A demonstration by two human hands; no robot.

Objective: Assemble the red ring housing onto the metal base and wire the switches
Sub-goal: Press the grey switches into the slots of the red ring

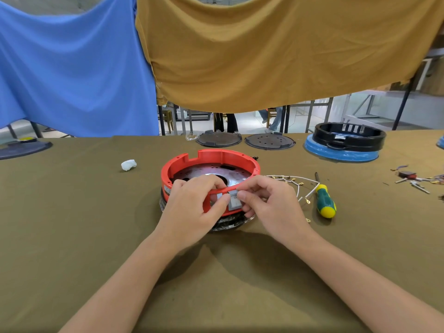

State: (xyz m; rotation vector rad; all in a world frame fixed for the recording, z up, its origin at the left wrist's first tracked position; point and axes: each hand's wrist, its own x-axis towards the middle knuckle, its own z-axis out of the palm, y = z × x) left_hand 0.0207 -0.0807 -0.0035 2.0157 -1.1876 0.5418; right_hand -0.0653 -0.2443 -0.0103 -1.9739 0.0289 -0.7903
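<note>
The red ring housing (209,157) sits on the shiny metal base (211,173) in the middle of the table, over a dark lower part. My left hand (192,207) grips the housing's near wall, fingers curled over the rim and thumb on the front. My right hand (271,203) pinches a grey switch (234,200) at an opening in that near wall. A bundle of white wires (295,182) with metal terminals lies just right of the housing.
A green and yellow screwdriver (324,200) lies to the right of the wires. Loose small parts (410,179) sit at the far right, a white wad (128,164) at the left. Dark round plates (218,139), (270,141) and a black ring on a blue base (346,140) line the far edge.
</note>
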